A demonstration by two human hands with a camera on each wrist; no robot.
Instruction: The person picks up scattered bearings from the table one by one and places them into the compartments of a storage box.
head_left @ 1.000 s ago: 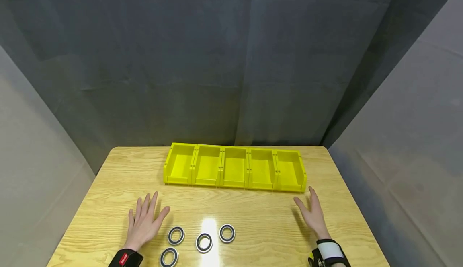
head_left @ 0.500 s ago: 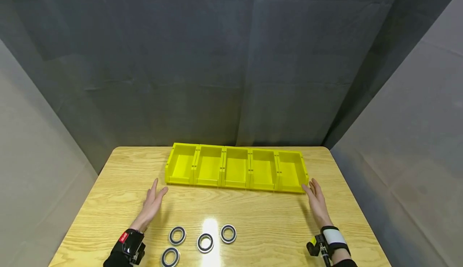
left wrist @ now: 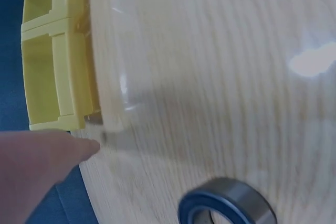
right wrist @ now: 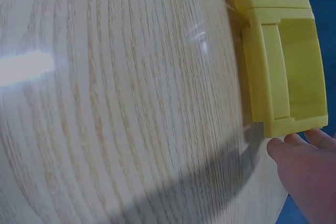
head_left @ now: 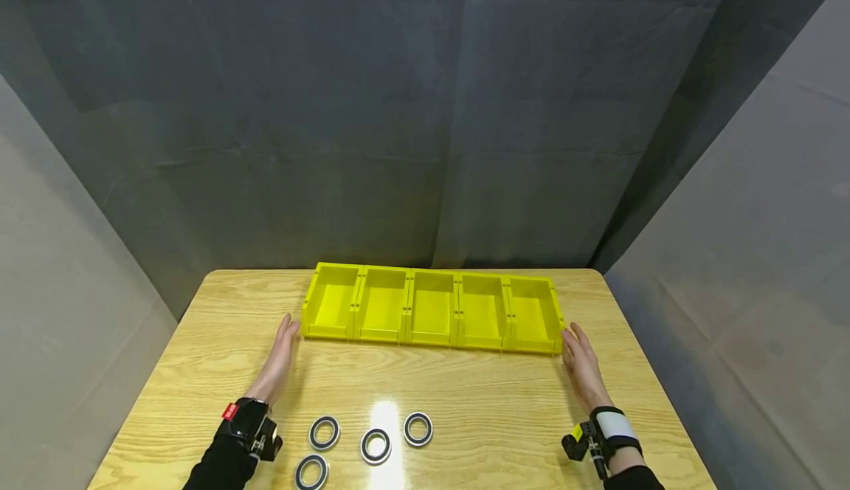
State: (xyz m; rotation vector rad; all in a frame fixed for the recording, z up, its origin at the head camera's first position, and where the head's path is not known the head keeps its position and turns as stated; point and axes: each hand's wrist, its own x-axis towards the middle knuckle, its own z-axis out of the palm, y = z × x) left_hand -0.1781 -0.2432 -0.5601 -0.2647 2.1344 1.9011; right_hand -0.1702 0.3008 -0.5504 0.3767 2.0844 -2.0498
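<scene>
A row of several yellow open-front storage bins, joined side by side, stands toward the table's back. My left hand is at the row's left end, fingers straight and reaching forward. In the left wrist view, the left hand shows a fingertip close to the end bin's front corner; contact is hard to tell. At the other end is my right hand. The right wrist view shows the right hand with its fingertips against the outer side of the end bin. Nothing is gripped.
Several ball bearings lie flat on the wooden table, among them a left one, a middle one and a right one. Dark cloth hangs behind the table, with pale panels at the sides.
Both hands have moved forward to the two ends of the bin row. The left hand has turned from palm-down with spread fingers to edge-on. Bins and bearings look unmoved on the table.
</scene>
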